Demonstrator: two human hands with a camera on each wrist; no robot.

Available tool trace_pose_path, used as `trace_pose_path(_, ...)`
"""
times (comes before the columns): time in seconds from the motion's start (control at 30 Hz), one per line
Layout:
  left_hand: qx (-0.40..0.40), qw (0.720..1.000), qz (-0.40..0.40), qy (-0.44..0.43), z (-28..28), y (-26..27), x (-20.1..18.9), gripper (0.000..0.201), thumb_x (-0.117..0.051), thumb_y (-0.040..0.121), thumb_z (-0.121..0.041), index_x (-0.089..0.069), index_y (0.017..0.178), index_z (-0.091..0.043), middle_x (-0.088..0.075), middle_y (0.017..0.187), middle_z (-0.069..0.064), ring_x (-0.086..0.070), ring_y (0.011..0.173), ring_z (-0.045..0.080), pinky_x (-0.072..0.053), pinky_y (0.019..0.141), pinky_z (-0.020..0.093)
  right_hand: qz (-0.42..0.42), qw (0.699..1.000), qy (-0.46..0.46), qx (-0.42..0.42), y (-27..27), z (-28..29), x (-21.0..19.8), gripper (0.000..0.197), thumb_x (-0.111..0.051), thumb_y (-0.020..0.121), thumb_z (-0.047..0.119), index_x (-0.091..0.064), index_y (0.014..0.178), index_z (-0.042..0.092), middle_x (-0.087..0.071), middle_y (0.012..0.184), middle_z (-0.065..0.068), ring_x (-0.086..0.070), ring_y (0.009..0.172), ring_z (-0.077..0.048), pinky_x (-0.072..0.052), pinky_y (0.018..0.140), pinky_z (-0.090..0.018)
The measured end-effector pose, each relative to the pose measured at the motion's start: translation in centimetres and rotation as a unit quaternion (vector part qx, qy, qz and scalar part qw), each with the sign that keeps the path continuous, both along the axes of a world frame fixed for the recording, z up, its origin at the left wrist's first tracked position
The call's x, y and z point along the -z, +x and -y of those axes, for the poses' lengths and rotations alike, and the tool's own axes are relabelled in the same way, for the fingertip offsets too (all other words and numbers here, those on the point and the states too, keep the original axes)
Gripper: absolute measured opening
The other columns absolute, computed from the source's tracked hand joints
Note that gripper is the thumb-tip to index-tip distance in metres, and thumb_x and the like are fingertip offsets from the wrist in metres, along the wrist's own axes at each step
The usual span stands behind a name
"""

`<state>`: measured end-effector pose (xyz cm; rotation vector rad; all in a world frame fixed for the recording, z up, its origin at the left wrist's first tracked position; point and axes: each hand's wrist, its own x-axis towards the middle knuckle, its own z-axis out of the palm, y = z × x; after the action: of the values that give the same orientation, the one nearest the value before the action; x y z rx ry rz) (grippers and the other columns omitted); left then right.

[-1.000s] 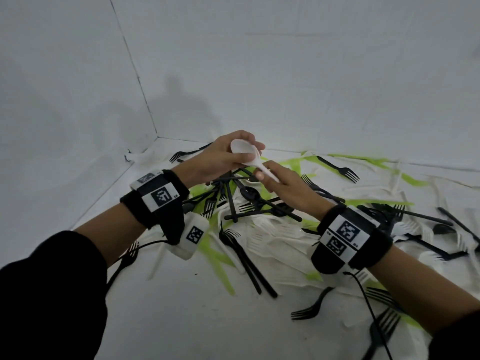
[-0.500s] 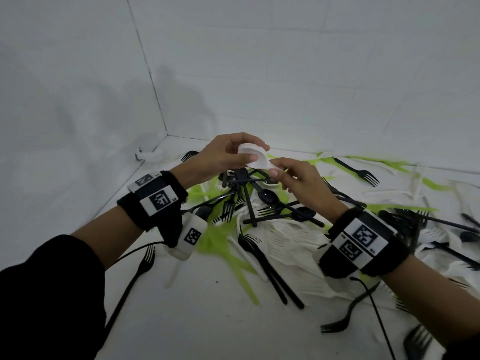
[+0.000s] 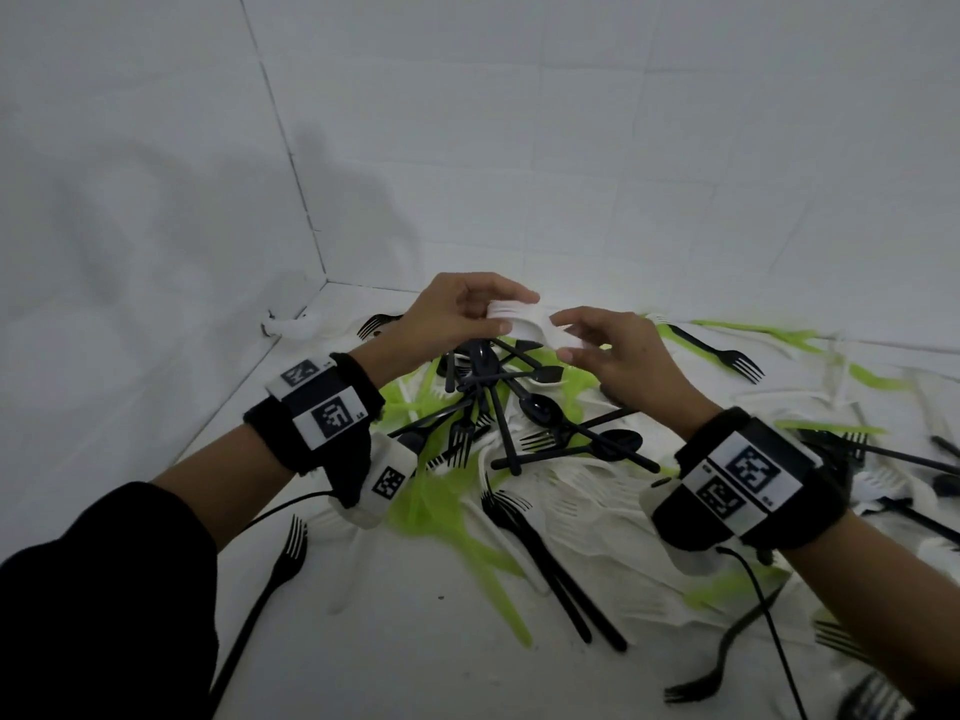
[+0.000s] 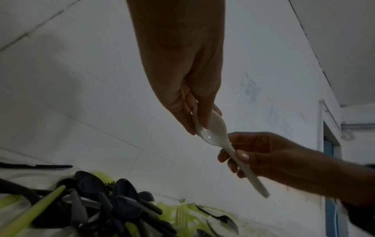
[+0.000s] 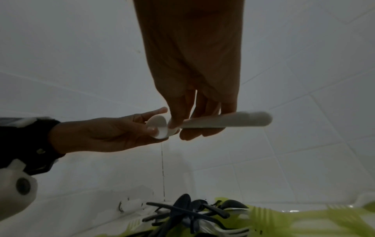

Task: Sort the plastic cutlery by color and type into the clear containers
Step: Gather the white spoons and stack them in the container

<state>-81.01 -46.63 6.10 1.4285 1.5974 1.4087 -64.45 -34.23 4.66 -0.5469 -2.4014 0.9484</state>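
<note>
A white plastic spoon (image 3: 524, 324) is held in the air above the cutlery pile (image 3: 519, 439) between both hands. My left hand (image 3: 511, 317) pinches its bowl (image 4: 213, 129) between thumb and fingers. My right hand (image 3: 563, 337) curls thumb and fingers round the handle (image 4: 249, 174). In the right wrist view the handle (image 5: 225, 121) runs to the right and the bowl (image 5: 160, 126) sits in the left hand (image 5: 113, 134). Whether the left hand holds more white spoons under it I cannot tell. No clear container is in view.
Black spoons (image 3: 540, 407), black forks (image 3: 283, 563), green pieces (image 3: 441, 506) and white forks (image 3: 582, 506) lie mixed on the white surface. White tiled walls meet in a corner (image 3: 324, 283) at the back left. Cables (image 3: 779, 641) hang from both wrist cameras.
Both hands kept hold of the white spoon and rose slightly over the pile. The spoon turned from slanting to lying nearly level between them.
</note>
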Motion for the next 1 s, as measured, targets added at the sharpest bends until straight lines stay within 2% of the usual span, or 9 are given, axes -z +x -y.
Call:
trace_pose_path(0.07, 0.004, 1.0, -0.001, -0.022, -0.3, 0.7, 0.7, 0.032, -0.067, 0.079, 0.006, -0.062, 0.109, -0.002, -0.066, 0.11, 0.011, -0.064, 0.096, 0.016, -0.051, 0.084, 0.024, 0.027, 0.999, 0.009, -0.019, 0.7, -0.5, 0.3, 0.031, -0.067, 0.082, 0.005, -0.065, 0.112, 0.009, -0.061, 0.091, -0.002, -0.053, 0.085, -0.011, -0.034, 0.068, -0.003)
trace_pose_path(0.13, -0.005, 0.999, -0.018, -0.04, -0.1, 1.5, 2.0, 0.027, -0.071, 0.076, 0.0, -0.062, 0.101, -0.005, -0.068, 0.103, 0.007, -0.066, 0.093, 0.013, -0.053, 0.082, 0.022, 0.062, 0.996, 0.006, -0.058, 1.2, -0.5, 0.9, 0.028, -0.066, 0.082, 0.004, -0.066, 0.11, 0.006, -0.064, 0.091, -0.001, -0.054, 0.076, -0.007, -0.036, 0.067, -0.006)
trace_pose_path(0.23, -0.025, 0.998, -0.031, -0.046, 0.5, 3.2, 4.4, 0.021, -0.073, 0.076, -0.004, -0.061, 0.093, -0.011, -0.069, 0.095, 0.005, -0.067, 0.089, 0.009, -0.051, 0.079, 0.017, 0.129, 0.985, -0.024, -0.111, 2.3, -0.8, 2.2, 0.023, -0.066, 0.083, 0.005, -0.067, 0.106, 0.008, -0.06, 0.074, 0.012, -0.055, 0.059, 0.007, -0.039, 0.061, -0.007)
trace_pose_path(0.33, -0.034, 0.998, -0.034, -0.045, 1.2, 4.5, 6.2, 0.017, -0.072, 0.079, -0.005, -0.06, 0.091, -0.009, -0.068, 0.091, 0.008, -0.066, 0.083, 0.006, -0.049, 0.075, 0.015, 0.15, 0.975, -0.043, -0.16, 3.3, -0.8, 3.3, 0.015, -0.067, 0.084, 0.009, -0.068, 0.099, 0.011, -0.06, 0.069, 0.015, -0.055, 0.058, 0.006, -0.039, 0.059, -0.011)
trace_pose_path(0.5, -0.028, 0.996, -0.033, -0.081, 2.0, 5.6, 8.3, 0.013, -0.07, 0.081, -0.013, -0.062, 0.091, -0.008, -0.069, 0.089, 0.012, -0.067, 0.084, 0.017, -0.052, 0.075, 0.03, 0.184, 0.957, -0.104, -0.199, 4.8, -0.1, 4.4, 0.016, -0.063, 0.088, 0.016, -0.066, 0.103, 0.011, -0.069, 0.077, 0.002, -0.058, 0.058, 0.001, -0.043, 0.058, -0.01)
trace_pose_path(0.63, -0.098, 0.993, 0.006, -0.06, 1.9, 5.7, 8.7, 0.007, -0.068, 0.084, -0.01, -0.065, 0.09, -0.011, -0.065, 0.084, -0.002, -0.061, 0.072, 0.004, -0.048, 0.061, 0.018, 0.166, 0.947, -0.208, -0.18, 4.7, 0.9, 5.1, 0.017, -0.053, 0.094, 0.014, -0.058, 0.109, 0.01, -0.067, 0.081, 0.001, -0.06, 0.058, 0.0, -0.048, 0.056, -0.015)
trace_pose_path(0.7, -0.095, 0.995, 0.001, -0.044, 1.7, 5.9, 8.9, 0.004, -0.067, 0.085, -0.012, -0.067, 0.089, -0.012, -0.065, 0.083, -0.005, -0.06, 0.07, 0.003, -0.046, 0.059, 0.014, 0.163, 0.945, -0.221, -0.176, 4.5, 1.0, 5.5, 0.019, -0.057, 0.091, 0.013, -0.058, 0.109, 0.007, -0.066, 0.078, 0.001, -0.061, 0.057, -0.001, -0.049, 0.058, -0.017)
trace_pose_path(0.87, -0.076, 0.996, -0.007, -0.053, 1.5, 5.5, 8.9, 0.007, -0.067, 0.084, -0.011, -0.069, 0.091, -0.014, -0.066, 0.088, -0.009, -0.061, 0.078, -0.001, -0.047, 0.067, 0.015, 0.158, 0.965, -0.166, -0.128, 3.9, 1.0, 5.6, 0.02, -0.072, 0.08, 0.011, -0.065, 0.098, 0.006, -0.065, 0.073, 0.002, -0.061, 0.06, -0.004, -0.047, 0.06, -0.014)
trace_pose_path(1.0, -0.038, 0.997, -0.01, -0.063, 0.0, 5.4, 8.1, 0.011, -0.067, 0.084, -0.011, -0.069, 0.095, -0.012, -0.065, 0.094, -0.007, -0.062, 0.086, 0.003, -0.049, 0.077, 0.017, 0.146, 0.984, -0.09, -0.053, 4.7, 0.6, 4.7, 0.018, -0.078, 0.072, 0.011, -0.069, 0.088, 0.014, -0.06, 0.073, 0.013, -0.055, 0.058, 0.013, -0.04, 0.06, -0.005)
